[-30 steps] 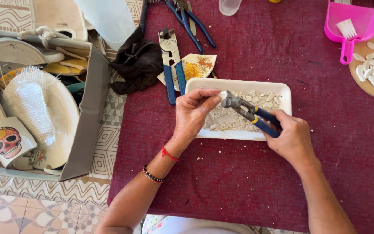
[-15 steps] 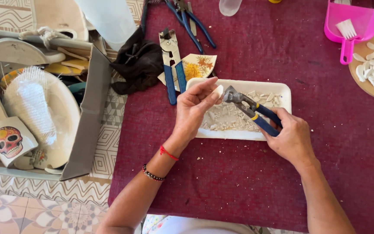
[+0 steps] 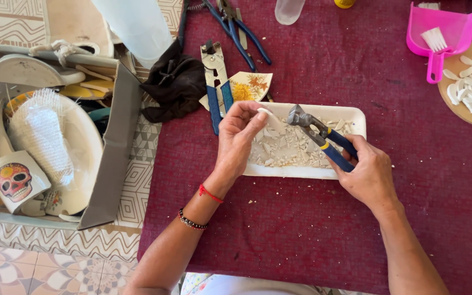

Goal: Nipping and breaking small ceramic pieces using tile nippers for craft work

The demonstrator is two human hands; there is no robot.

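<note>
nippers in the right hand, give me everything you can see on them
The nippers have a dull grey metal head and two handles sleeved in blue with a thin yellow band near the head. They lie tilted, head up-left, handles down-right, above the white tray of pale chips. The right hand grips the handle ends. The head sits just right of the white shard pinched in the left hand; whether it touches the shard cannot be told, nor how far the jaws are open.
</note>
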